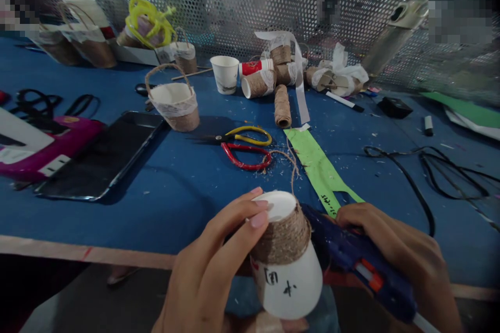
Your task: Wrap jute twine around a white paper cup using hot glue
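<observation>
In my left hand [219, 255] is a white paper cup [291, 289], tipped upside down with its base uppermost. Brown twine [283, 239] is wound around the half nearest the base, and a loose strand runs from it across the table. My right hand [394, 244] grips a dark blue glue gun [363, 260] with an orange-red switch, its front end close against the twine on the cup's right side. Beyond the cup lie scissors [242, 148] with one yellow and one red handle. A spool of twine [282, 106] stands behind them.
A twine-and-lace cup basket [175, 104] stands behind a black tray [105, 158]. More wrapped cups [260, 83] and a plain paper cup [225, 74] sit at the back before a perforated metal screen [219, 5]. A green paper strip [316, 161] and black cables [414, 182] lie to the right.
</observation>
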A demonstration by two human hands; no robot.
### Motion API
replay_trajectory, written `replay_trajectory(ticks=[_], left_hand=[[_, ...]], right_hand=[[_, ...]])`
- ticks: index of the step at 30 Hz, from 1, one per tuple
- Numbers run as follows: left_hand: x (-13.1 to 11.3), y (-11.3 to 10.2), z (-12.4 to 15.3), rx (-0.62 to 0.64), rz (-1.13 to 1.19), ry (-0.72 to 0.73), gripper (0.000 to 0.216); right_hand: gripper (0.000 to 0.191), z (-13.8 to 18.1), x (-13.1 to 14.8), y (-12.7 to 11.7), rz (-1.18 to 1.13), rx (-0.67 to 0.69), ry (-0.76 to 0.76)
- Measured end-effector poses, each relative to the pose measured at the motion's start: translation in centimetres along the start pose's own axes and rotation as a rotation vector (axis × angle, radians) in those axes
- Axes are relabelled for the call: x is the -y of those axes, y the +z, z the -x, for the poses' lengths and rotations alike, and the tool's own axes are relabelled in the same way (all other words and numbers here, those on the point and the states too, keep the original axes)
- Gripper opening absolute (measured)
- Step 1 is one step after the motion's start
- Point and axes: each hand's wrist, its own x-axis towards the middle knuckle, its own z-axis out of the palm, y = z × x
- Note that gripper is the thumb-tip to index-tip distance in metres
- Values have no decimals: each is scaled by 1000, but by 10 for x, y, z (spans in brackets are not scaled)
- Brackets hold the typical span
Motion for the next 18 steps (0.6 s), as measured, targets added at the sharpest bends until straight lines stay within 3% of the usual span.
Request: replay_trajectory(ticks=[18], left_hand=[[5, -1, 2, 3, -41, 31, 87]], right_hand=[[12, 0, 1, 3, 69, -12, -3]])
